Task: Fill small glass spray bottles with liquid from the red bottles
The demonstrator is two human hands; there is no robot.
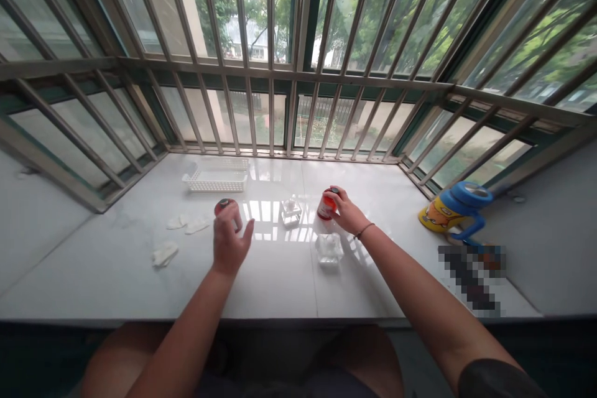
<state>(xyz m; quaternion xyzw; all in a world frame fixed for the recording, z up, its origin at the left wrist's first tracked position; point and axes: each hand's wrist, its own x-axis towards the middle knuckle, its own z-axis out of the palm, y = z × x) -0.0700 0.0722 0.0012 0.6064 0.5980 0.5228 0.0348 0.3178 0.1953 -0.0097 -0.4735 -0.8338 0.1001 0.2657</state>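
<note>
My right hand (347,211) has its fingers wrapped round a small red glass jar (325,208) with a dark lid, standing on the white sill. At a second red jar with a dark lid (225,204), my left hand (230,239) is slightly blurred, its thumb stretched away to the right. Its fingers partly cover that jar, and whether they touch it is not clear. Between the hands stands a clear glass jar or stand (291,214). Closer to me, below the right hand, is a clear square glass container (329,250).
A white plastic basket (214,181) stands at the back left. Crumpled white gloves or cloths (165,254) lie left of my left hand. A yellow and blue mug (454,206) stands at the right, by a pixelated patch. Metal bars (271,118) close off the window behind.
</note>
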